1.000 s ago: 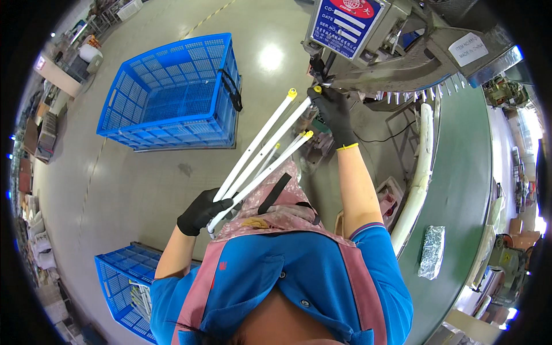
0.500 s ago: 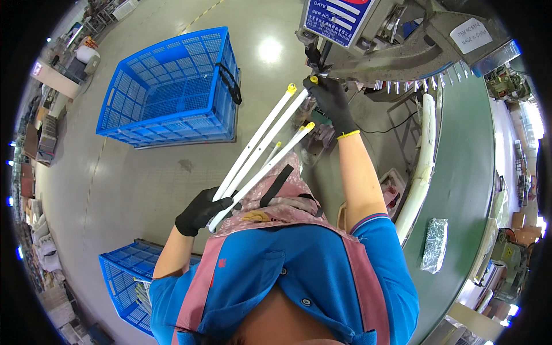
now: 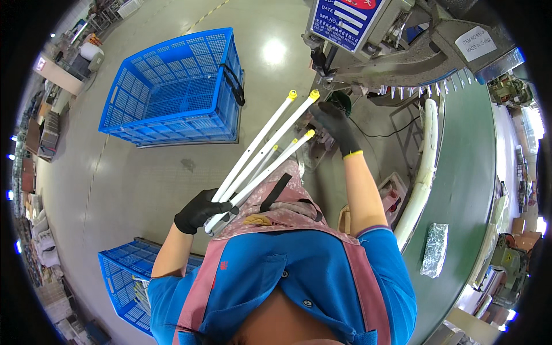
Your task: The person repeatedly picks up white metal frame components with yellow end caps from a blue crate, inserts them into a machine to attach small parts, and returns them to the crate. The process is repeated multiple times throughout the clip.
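Note:
My left hand (image 3: 200, 211), in a black glove, is closed round the lower ends of several white tubes (image 3: 257, 150) with yellow tips. The tubes fan out up and to the right in front of my apron. My right hand (image 3: 336, 125), also black-gloved, is beside the yellow tips, below the machine head (image 3: 397, 60). Its fingers point toward the tubes, look apart from them and seem to hold nothing; they are partly blurred. One tube's yellow tip (image 3: 314, 95) is just above those fingers, and a lower tip (image 3: 310, 134) is to their left.
A large blue crate (image 3: 178, 123) stands on the floor ahead at left. Another blue crate (image 3: 118, 287) with tubes in it is by my left elbow. Along my right side runs a green table (image 3: 454, 190), with a padded white edge (image 3: 424, 167) and a clear plastic packet (image 3: 435, 250).
My right hand has let go of a tube's yellow tip at the machine and moved down and right. The tubes have come slightly away from the machine head, still in my left hand.

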The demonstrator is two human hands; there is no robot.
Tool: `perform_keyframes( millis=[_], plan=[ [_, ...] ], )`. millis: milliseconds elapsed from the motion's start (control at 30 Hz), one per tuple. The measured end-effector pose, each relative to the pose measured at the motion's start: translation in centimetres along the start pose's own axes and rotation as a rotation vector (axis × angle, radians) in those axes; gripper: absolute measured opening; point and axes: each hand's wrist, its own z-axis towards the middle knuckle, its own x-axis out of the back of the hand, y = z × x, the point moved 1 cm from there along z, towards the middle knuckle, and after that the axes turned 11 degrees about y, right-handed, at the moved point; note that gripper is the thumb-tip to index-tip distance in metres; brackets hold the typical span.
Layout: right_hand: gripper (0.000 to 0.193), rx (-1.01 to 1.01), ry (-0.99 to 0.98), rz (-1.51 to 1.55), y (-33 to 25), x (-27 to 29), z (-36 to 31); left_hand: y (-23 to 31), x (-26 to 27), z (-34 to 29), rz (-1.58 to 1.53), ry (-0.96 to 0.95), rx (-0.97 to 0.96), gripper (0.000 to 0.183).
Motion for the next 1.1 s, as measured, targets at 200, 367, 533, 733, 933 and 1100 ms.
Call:
perform_keyframes(
  millis=[200, 367, 533, 733, 933, 1100],
  plan=[
    [0.04, -0.236, -0.138, 0.227, 3.6, 1.0, -3.7, -0.1, 0.5, 0.4, -0.044, -0.072, 0.024, 0.04],
    [0.037, -0.083, -0.013, 0.062, 1.8, 1.0, -3.1, -0.1, 0.2, 0.3, -0.065, -0.087, 0.034, 0.044],
    [0.03, -0.145, 0.101, 0.232, -1.5, 0.9, -2.8, 0.7, -0.3, -0.9, -0.097, 0.003, -0.034, 0.044],
    [0.028, 0.02, 0.164, 0.288, -6.3, 1.5, -1.2, 1.2, -0.9, -1.9, -0.102, 0.123, -0.133, 0.047],
    [0.02, 0.099, 0.126, 0.476, -8.5, 1.2, 0.1, 0.8, -0.5, -1.6, -0.137, 0.194, -0.151, 0.041],
    [0.021, 0.178, 0.125, 0.315, -8.2, 0.2, 0.7, -0.5, -0.3, -0.8, -0.206, 0.206, -0.083, 0.042]
  ],
)
